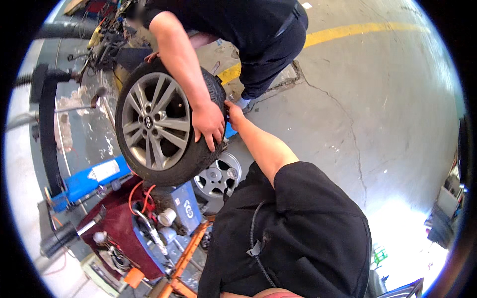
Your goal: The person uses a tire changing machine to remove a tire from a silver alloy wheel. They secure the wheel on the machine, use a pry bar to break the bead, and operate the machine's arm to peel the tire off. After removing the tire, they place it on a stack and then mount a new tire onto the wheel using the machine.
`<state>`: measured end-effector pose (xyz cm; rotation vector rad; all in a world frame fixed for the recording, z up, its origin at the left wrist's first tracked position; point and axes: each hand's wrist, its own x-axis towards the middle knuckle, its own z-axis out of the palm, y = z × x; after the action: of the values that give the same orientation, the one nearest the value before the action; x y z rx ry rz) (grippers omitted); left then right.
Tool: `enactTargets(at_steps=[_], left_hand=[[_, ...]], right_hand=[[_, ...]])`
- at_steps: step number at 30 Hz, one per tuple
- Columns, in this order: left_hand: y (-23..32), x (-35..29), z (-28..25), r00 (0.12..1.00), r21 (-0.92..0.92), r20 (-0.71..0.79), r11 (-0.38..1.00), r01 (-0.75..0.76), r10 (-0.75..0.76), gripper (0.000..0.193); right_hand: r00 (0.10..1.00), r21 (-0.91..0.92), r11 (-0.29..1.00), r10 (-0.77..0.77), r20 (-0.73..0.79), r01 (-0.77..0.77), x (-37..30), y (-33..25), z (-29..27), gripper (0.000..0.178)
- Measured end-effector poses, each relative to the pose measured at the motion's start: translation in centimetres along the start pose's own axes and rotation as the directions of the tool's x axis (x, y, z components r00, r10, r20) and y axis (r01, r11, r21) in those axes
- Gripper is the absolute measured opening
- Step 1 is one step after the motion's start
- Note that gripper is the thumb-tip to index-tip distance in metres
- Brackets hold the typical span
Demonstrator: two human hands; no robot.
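Right hand (235, 115) against a black rubber tyre (181, 169) around a silver spoked metal wheel (149, 123), its grip too hidden to tell; just left, a co-worker's bare hand (207, 122) on the tyre.

The one view looks down from the wearer's head, the left of a fisheye pair, over the wearer's black shirt (308, 228). It faces the right hand (234, 115) from about arm's reach, with the wheel (149, 122) just left of it, a co-worker (233, 25) beyond and floor (397, 119) to its right. Straight edges bend outward; glare far below right of the hand probably hides detail.
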<state>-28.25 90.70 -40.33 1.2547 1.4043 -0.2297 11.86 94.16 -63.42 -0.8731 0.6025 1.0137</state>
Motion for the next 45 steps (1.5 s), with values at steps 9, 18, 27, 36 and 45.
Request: enactTargets(at_steps=[9, 18, 27, 36, 45], left_hand=[[9.0, 0.3, 2.4, 0.997, -0.012, -0.082, 1.000, 0.013, -0.013, 0.048], [0.8, 2.9, -7.3, 0.928, 0.208, -0.352, 0.977, -0.047, 0.120, 0.058], [10.3, 9.0, -11.8, 0.581, 0.575, -0.500, 0.748, -0.332, 0.642, 0.063], [12.5, 16.8, -15.0, 0.428, 0.836, -0.335, 0.474, -0.276, 0.839, 0.065], [12.2, 16.6, -14.8, 0.366, 0.851, -0.317, 0.432, -0.297, 0.875, 0.063]], right_hand=[[0.982, 0.070, 0.988, 0.131, 0.137, -0.141, -2.4, -3.7, 3.4, 0.089], [0.979, -0.150, 0.973, 0.156, -0.133, -0.175, 2.6, 0.7, 3.1, 0.112], [0.915, 0.185, 0.901, 0.365, 0.171, -0.393, -2.9, 5.5, -0.7, 0.083], [0.892, 0.334, 0.835, 0.359, 0.273, -0.438, -7.5, 10.4, 1.3, 0.063], [0.909, 0.382, 0.847, 0.245, 0.339, -0.370, -5.7, 14.5, 1.5, 0.079]])
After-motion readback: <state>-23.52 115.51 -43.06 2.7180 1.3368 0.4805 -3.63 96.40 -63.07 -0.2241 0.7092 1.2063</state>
